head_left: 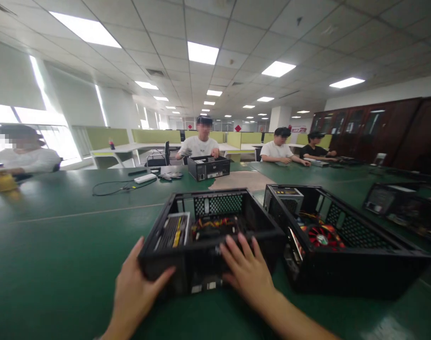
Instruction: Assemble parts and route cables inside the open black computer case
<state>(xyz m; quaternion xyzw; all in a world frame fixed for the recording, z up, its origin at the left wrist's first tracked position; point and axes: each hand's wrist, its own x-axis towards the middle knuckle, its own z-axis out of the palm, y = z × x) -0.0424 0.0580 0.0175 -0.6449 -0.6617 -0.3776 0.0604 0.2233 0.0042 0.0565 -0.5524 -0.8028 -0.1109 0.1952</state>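
Note:
An open black computer case lies on the green table in front of me, with a power supply at its left end and coloured wires inside. My left hand touches the case's near left corner, thumb along the near wall and fingers round the side. My right hand rests with spread fingers on the near wall, right of the middle. A second open case stands close on the right, with a red fan and a power supply in it.
Across the green table a person works at another black case. A cable, a white power strip and gloves lie left of it. More people sit left and right. Another case is far right.

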